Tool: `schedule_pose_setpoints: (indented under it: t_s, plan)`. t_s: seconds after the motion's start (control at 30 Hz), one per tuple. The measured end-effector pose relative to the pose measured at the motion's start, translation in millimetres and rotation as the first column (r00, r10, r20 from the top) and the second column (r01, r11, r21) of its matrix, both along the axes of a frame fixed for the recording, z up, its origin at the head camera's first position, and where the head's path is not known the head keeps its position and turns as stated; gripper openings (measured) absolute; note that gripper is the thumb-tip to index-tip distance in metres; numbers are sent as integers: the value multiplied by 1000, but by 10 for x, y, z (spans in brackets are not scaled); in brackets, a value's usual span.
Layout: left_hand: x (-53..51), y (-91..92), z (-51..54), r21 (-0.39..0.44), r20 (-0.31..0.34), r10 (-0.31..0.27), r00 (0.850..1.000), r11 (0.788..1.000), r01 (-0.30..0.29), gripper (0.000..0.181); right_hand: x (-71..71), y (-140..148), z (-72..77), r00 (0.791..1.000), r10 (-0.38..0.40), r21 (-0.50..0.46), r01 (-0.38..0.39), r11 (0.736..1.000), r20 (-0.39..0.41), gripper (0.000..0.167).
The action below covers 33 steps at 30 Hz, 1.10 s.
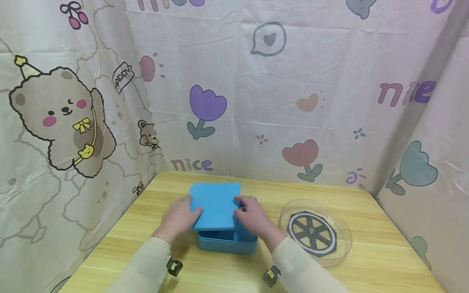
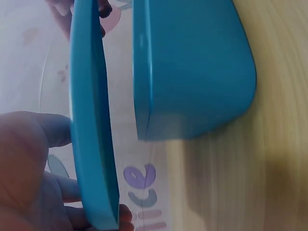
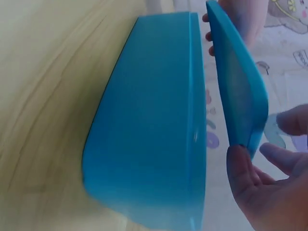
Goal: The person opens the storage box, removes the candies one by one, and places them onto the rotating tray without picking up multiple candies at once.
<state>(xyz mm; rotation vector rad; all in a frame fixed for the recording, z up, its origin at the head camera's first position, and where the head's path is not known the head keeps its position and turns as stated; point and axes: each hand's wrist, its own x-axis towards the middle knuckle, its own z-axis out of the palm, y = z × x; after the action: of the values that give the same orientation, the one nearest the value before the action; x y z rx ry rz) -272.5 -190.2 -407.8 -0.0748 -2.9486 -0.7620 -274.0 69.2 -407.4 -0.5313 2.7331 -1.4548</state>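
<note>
Pale sleeves (image 1: pixel 144 262) lead to the left hand (image 1: pixel 178 216) and right hand (image 1: pixel 253 215), both gripping a blue lid (image 1: pixel 216 205) above a box (image 1: pixel 228 245) on the table (image 1: pixel 216 274); right, a clear dish (image 1: pixel 340 257); behind, cloth (image 1: pixel 249 81) reading "nice" and "HAPPY".

The head view is bright and evenly lit, mostly crisp, with soft, faint shadows on the desk (image 1: pixel 220 272) around the blue box (image 1: pixel 228 245). Both wrist views look dimmer, hazier and softer in focus; the printed cloth (image 1: pixel 256 101) washes out pale there. On the left one, the lid's (image 2: pixel 89 115) inner side darkens; on the right, a small glint marks the box's rim.
</note>
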Motion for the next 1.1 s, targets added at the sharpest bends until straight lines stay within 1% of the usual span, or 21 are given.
schedule_pose_setpoints:
  t_s: [0.1, 0.23, 0.47, 0.6, 0.73, 0.83, 0.93, 1.1]
  plan:
    - [-6, -108, 2, -7, -4, 18, 1000, 1000, -18, 78, 29, -110, 24, 998, 34, -19, -34, 999, 45, 46]
    - [-6, -247, 3, -22, -3, 46, 999, 999, -46, 80, 62, -267, 69, 991, 66, -43, -61, 997, 117, 47]
    - [-10, -453, 10, -46, 2, 99, 995, 994, -99, 82, 116, -550, 137, 980, 90, -87, -76, 993, 179, 49]
    - [-18, -545, -1, -40, 27, 131, 991, 991, -130, 85, 157, -714, 155, 980, 105, -82, -93, 992, 169, 52]
    - [-7, -636, -28, -44, 45, 161, 986, 986, -159, 88, 212, -900, 147, 984, 120, -47, -115, 992, 134, 56]
    - [11, -697, -45, -55, 50, 177, 983, 983, -174, 88, 250, -1043, 130, 984, 124, -29, -121, 992, 132, 57]
    - [28, -746, -57, -60, 63, 188, 980, 981, -184, 89, 280, -1179, 116, 982, 118, -39, -114, 993, 146, 57]
    - [26, -800, -126, -58, 97, 200, 975, 979, -195, 90, 316, -1384, 78, 980, 103, -53, -95, 994, 170, 61]
